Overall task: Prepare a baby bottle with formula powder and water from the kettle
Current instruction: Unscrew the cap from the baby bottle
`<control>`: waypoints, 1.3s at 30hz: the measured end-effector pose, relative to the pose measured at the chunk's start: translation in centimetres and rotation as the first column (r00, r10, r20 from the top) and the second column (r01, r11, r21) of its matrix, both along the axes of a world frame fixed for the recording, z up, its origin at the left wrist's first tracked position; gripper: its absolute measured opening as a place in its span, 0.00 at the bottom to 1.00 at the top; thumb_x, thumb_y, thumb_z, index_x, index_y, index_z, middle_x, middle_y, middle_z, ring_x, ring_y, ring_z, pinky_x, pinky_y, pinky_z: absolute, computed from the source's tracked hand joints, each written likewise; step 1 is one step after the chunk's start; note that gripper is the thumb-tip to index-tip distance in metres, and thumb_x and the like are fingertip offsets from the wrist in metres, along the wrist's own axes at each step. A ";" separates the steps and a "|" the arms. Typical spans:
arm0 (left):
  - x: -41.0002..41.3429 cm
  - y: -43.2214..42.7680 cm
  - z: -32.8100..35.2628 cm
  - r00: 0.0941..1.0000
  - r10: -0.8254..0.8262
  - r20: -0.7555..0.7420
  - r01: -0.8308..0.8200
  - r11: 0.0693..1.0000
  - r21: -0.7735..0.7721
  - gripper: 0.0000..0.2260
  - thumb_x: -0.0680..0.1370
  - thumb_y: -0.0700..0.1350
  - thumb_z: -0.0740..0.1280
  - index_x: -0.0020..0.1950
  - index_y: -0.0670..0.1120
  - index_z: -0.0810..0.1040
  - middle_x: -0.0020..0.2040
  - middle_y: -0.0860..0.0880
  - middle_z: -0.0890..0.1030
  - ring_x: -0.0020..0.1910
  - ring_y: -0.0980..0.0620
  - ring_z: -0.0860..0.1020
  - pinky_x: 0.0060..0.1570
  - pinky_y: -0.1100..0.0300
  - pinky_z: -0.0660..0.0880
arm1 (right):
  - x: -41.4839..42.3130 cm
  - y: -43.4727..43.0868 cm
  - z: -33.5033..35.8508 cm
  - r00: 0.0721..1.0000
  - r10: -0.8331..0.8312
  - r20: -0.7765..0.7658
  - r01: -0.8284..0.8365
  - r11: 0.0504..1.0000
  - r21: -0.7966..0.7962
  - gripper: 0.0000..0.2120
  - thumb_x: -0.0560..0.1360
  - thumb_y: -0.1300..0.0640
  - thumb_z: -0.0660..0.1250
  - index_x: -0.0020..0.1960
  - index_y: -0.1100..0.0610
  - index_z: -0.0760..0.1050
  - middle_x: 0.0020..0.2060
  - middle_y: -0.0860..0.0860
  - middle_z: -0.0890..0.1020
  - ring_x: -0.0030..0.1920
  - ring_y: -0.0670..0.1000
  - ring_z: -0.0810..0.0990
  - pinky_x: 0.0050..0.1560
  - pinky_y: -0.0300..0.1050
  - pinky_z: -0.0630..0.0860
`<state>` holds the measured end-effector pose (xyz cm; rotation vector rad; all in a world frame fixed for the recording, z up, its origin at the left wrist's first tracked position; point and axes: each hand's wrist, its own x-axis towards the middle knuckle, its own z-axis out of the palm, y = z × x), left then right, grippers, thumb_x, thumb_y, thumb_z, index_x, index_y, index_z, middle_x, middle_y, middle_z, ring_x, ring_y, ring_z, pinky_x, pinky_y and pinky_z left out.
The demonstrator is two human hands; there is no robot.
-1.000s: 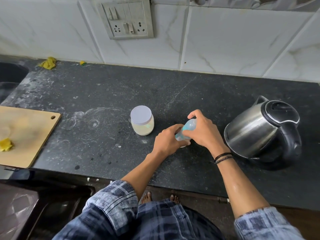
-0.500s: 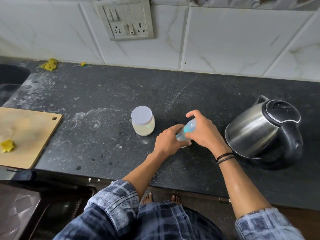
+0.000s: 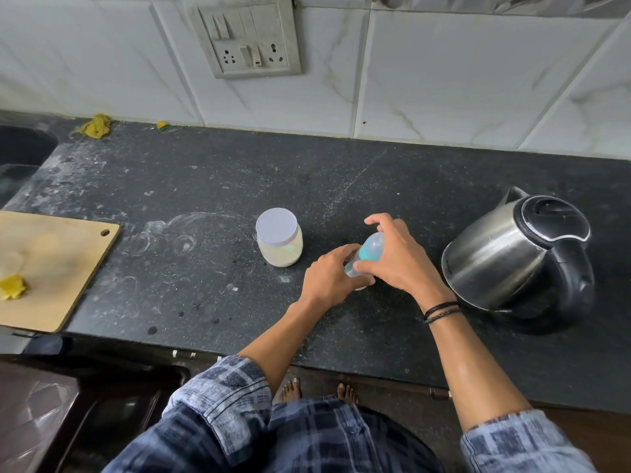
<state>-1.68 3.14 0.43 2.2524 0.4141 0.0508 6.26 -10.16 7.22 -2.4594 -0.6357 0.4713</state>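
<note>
While both hands work at the baby bottle (image 3: 367, 249), it stands on the dark worktop (image 3: 239, 186), between the formula jar (image 3: 280, 249) and the kettle (image 3: 512, 257). The left hand (image 3: 329, 276) wraps the lower body and pins it down. The right hand (image 3: 401, 259) curls over the top, gripping the teal collar and clear cap. That looks like a twist to open it, though the thread is hidden.

The jar's white lid is on and the kettle's lid is down, so powder and water both seem to lie ahead.

Now the risks. If the left grip slackens mid-twist, this light bottle could spin or tip toward the jar. A top that frees suddenly could jerk the right wrist back toward the kettle's steel wall, which sits near and may be hot.
</note>
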 end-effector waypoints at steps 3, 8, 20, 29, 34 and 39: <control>-0.1 -0.1 0.1 1.000 0.009 -0.001 -0.009 1.000 -0.010 0.28 0.70 0.60 0.77 0.68 0.61 0.75 0.60 0.59 0.83 0.56 0.54 0.82 0.52 0.51 0.79 | 0.2 -0.1 0.0 0.997 -0.053 0.057 0.053 0.999 -0.009 0.30 0.72 0.48 0.78 0.69 0.46 0.68 0.60 0.50 0.75 0.56 0.53 0.76 0.50 0.49 0.72; 0.0 0.0 -0.1 1.000 0.005 -0.015 -0.005 1.000 0.001 0.30 0.70 0.60 0.77 0.70 0.59 0.74 0.62 0.57 0.83 0.58 0.53 0.81 0.55 0.48 0.79 | 0.7 -0.2 0.3 0.994 0.075 -0.082 -0.076 0.997 -0.008 0.39 0.69 0.63 0.79 0.72 0.42 0.65 0.67 0.49 0.73 0.64 0.54 0.76 0.55 0.50 0.76; 0.1 -0.1 0.1 1.000 -0.003 -0.015 0.004 1.000 0.014 0.28 0.69 0.60 0.77 0.68 0.60 0.75 0.59 0.59 0.83 0.56 0.54 0.81 0.52 0.50 0.78 | 0.8 0.2 0.5 0.997 0.075 -0.016 -0.075 0.997 -0.023 0.38 0.70 0.58 0.79 0.74 0.44 0.66 0.65 0.51 0.73 0.64 0.56 0.76 0.59 0.54 0.78; 0.1 -0.1 0.2 1.000 -0.013 -0.006 0.013 0.999 0.042 0.29 0.69 0.61 0.77 0.68 0.61 0.74 0.60 0.60 0.83 0.56 0.56 0.81 0.50 0.53 0.78 | 0.9 0.7 0.7 0.998 0.059 0.001 -0.059 0.998 -0.031 0.41 0.73 0.64 0.75 0.78 0.44 0.60 0.61 0.50 0.76 0.62 0.55 0.75 0.57 0.51 0.78; -0.1 0.1 -0.1 1.000 0.004 -0.004 -0.004 1.000 0.021 0.27 0.70 0.60 0.77 0.67 0.60 0.75 0.59 0.59 0.83 0.56 0.56 0.82 0.53 0.52 0.79 | 0.8 0.6 0.3 0.999 -0.043 0.031 0.044 0.998 -0.035 0.36 0.73 0.47 0.78 0.76 0.47 0.64 0.66 0.55 0.74 0.66 0.58 0.73 0.58 0.51 0.74; -0.2 0.0 -0.1 1.000 -0.005 0.000 0.005 1.000 0.028 0.29 0.69 0.59 0.78 0.69 0.59 0.75 0.60 0.59 0.83 0.57 0.56 0.82 0.54 0.52 0.79 | 0.4 0.5 0.2 0.999 -0.039 0.025 0.040 0.999 -0.027 0.32 0.75 0.53 0.76 0.74 0.48 0.66 0.65 0.54 0.77 0.64 0.57 0.77 0.54 0.49 0.74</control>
